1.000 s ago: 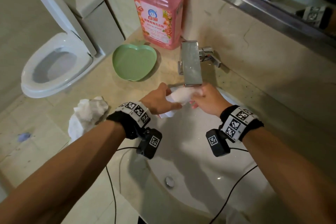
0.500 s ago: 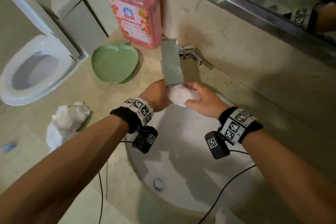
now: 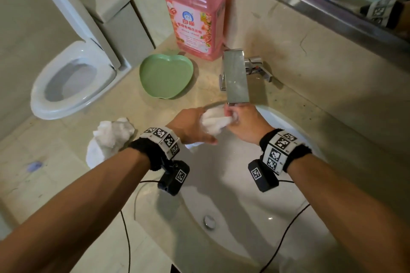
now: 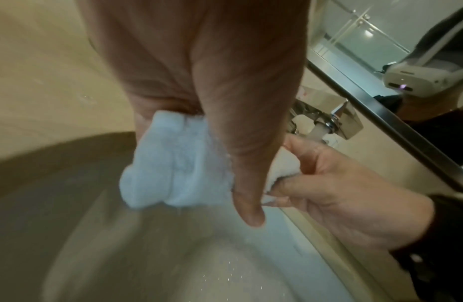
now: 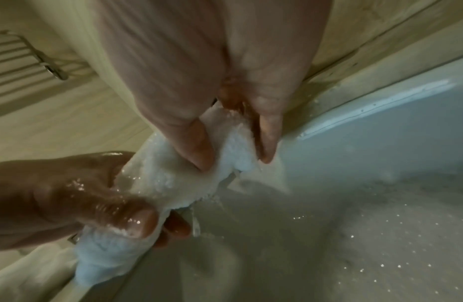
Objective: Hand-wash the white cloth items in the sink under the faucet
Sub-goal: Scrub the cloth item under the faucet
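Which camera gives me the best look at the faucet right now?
The head view: the whole faucet shows from above, spout over the sink, with both hands holding the white cloth beneath it. The left wrist view catches only part of its underside at the edge, blurred. The right wrist view does not show it.

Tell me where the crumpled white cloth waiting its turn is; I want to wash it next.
In the head view, the crumpled white cloth lies on the beige countertop, left of the sink, beside the left hand's wrist.
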Available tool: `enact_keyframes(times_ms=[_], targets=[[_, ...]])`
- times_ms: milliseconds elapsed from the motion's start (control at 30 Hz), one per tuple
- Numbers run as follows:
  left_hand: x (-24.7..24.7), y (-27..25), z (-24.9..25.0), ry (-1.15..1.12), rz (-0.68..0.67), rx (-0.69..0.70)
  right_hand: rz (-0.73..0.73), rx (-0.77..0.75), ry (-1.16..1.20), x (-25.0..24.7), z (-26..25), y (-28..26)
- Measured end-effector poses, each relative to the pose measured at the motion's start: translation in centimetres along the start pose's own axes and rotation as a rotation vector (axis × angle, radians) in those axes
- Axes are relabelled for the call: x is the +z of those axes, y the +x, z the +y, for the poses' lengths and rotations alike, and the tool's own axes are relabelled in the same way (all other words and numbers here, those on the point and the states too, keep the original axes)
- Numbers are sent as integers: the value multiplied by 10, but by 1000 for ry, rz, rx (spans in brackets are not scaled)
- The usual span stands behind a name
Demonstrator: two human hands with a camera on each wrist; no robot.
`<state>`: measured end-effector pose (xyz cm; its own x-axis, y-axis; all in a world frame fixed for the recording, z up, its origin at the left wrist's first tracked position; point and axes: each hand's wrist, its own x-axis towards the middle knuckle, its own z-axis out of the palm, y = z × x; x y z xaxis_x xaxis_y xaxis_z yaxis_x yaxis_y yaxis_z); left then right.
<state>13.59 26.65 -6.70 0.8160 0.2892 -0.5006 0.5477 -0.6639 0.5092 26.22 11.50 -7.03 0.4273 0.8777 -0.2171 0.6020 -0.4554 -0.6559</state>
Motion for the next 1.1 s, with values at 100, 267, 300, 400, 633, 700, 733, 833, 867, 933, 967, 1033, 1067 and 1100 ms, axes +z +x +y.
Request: enact_keyframes(times_ms=[100, 267, 300, 400, 633, 700, 733, 833, 867, 933, 967, 1033, 1067, 1100], targets=[[9, -1, -2, 10, 63, 59, 29, 0, -60, 2, 4, 1], [16, 10, 3, -47, -62, -53, 106, 56, 103, 1, 19, 1], [17, 13, 6, -14, -27, -24, 77, 85, 140, -2, 24, 0], [19, 22, 15, -14, 31, 90, -23, 156, 188, -6, 37, -8], [22, 37, 31, 42, 0, 229, -49, 178, 70, -20, 44, -17], [19, 43, 39, -123, -127, 142, 27, 159, 52, -24, 44, -19], [18, 48, 43, -168, -179, 110, 79, 143, 58, -26, 44, -21], [22, 63, 49, -101, -246, 57, 177, 91, 2, -30, 44, -23], [23, 64, 50, -67, -241, 41, 158, 85, -9, -31, 44, -23], [27, 65, 50, -24, -178, 110, 53, 111, 63, -33, 44, -24], [28, 64, 48, -28, -128, 139, -15, 136, 131, -34, 43, -25], [24, 57, 44, 0, -40, 122, -103, 192, 248, -33, 43, -26], [22, 53, 43, 32, 5, 137, -119, 233, 310, -32, 43, -26], [21, 50, 41, 80, 53, 173, -131, 291, 394, -31, 42, -25]])
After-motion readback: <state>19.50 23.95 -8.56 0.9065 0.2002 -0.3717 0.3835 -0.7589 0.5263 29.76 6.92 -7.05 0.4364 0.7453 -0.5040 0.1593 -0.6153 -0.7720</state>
